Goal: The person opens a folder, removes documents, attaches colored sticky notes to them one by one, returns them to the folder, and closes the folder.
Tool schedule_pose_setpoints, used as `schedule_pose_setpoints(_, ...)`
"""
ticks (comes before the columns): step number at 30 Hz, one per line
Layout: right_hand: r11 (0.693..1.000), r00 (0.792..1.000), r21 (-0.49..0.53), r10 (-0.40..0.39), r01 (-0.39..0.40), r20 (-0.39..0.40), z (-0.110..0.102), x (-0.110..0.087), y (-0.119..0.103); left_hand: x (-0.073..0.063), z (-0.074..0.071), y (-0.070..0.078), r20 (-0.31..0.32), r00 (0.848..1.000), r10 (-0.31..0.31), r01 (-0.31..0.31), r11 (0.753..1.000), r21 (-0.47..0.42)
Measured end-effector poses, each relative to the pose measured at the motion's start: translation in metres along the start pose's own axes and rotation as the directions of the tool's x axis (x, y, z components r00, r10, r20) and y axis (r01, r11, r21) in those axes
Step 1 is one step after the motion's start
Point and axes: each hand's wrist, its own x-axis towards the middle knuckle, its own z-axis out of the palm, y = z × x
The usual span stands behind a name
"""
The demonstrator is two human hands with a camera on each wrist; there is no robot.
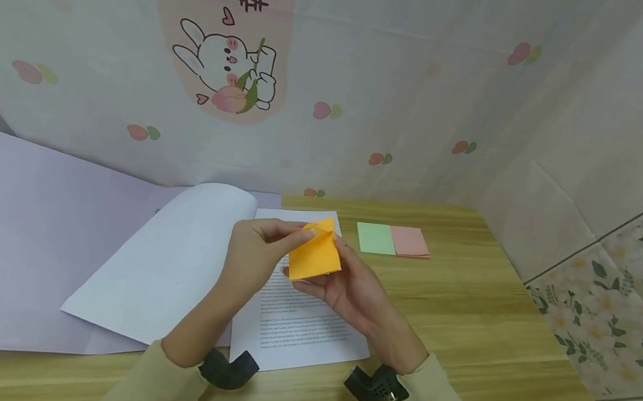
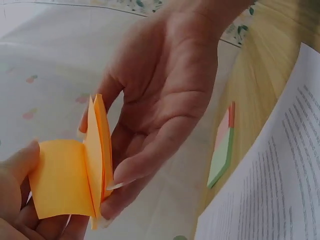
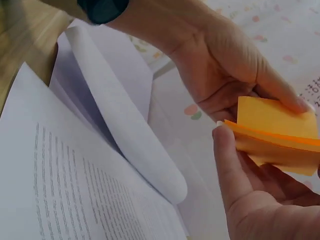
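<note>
An orange sticky note pad [image 1: 315, 260] is held up over the printed page in the head view. My right hand [image 1: 357, 288] grips the pad by its edges, thumb on one side and fingers on the other. Between thumb and fingers, my left hand [image 1: 258, 249] pinches a sheet that stands out from the rest. In the left wrist view this lifted sticky note [image 2: 62, 177] bends away from the upright pad [image 2: 101, 150]. The right wrist view has the lifted sheet [image 3: 275, 117] above the pad's edge, with the left thumb on it.
Below the hands lies a printed page [image 1: 299, 337] of an opened document. Its turned white sheet [image 1: 180, 265] curls up at left, over a lilac folder [image 1: 58, 236]. Green [image 1: 376, 239] and pink [image 1: 409, 241] sticky note pads lie side by side on the wooden table [image 1: 459, 318]. A patterned cloth [image 1: 398, 93] hangs behind.
</note>
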Motion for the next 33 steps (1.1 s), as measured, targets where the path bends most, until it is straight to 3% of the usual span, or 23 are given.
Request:
schedule_pose_setpoints(3, 0.995, 1.0, -0.096, -0.012, 0.009, -0.029, -0.001, -0.001, 0.001, -0.001, 0.0, -0.001, -0.016, 1.0, 0.011, -0.01, 0.998, 0.054)
schedule_pose_setpoints(6, 0.968, 0.995, -0.251, -0.038, 0.015, -0.089, -0.002, -0.001, 0.002, -0.002, 0.002, 0.0, -0.016, 0.999, 0.031, -0.03, 0.995, 0.094)
schedule_pose_setpoints(11, 0.864, 0.984, -0.503, -0.109, 0.022, -0.143, -0.005, 0.0, 0.002, -0.003, 0.004, 0.003, -0.023, 0.999, 0.035, -0.031, 0.988, 0.149)
schedule_pose_setpoints(15, 0.798, 0.974, -0.602, -0.135, -0.001, -0.18, -0.006, 0.001, 0.0, -0.004, 0.003, 0.006, -0.002, 0.999, 0.045, -0.043, 0.971, 0.237)
schedule_pose_setpoints(18, 0.769, 0.965, -0.638, -0.152, -0.021, -0.215, -0.006, 0.001, -0.001, -0.006, 0.002, 0.007, 0.034, 0.993, 0.112, -0.116, 0.928, 0.355)
schedule_pose_setpoints(23, 0.745, 0.944, -0.666, -0.19, -0.04, -0.268, -0.004, 0.001, -0.003, -0.008, 0.001, 0.007, 0.091, 0.964, 0.251, -0.261, 0.814, 0.519)
schedule_pose_setpoints(25, 0.737, 0.939, -0.674, -0.199, -0.044, -0.279, -0.004, 0.002, -0.003, -0.008, 0.0, 0.007, 0.081, 0.957, 0.28, -0.278, 0.793, 0.542)
schedule_pose_setpoints(28, 0.73, 0.937, -0.681, -0.203, -0.048, -0.284, -0.004, 0.002, -0.003, -0.007, -0.002, 0.008, 0.028, 0.953, 0.301, -0.27, 0.802, 0.532)
schedule_pose_setpoints(33, 0.732, 0.935, -0.679, -0.199, -0.056, -0.292, -0.004, 0.003, -0.003, -0.003, -0.007, 0.007, -0.061, 0.96, 0.272, -0.216, 0.865, 0.453)
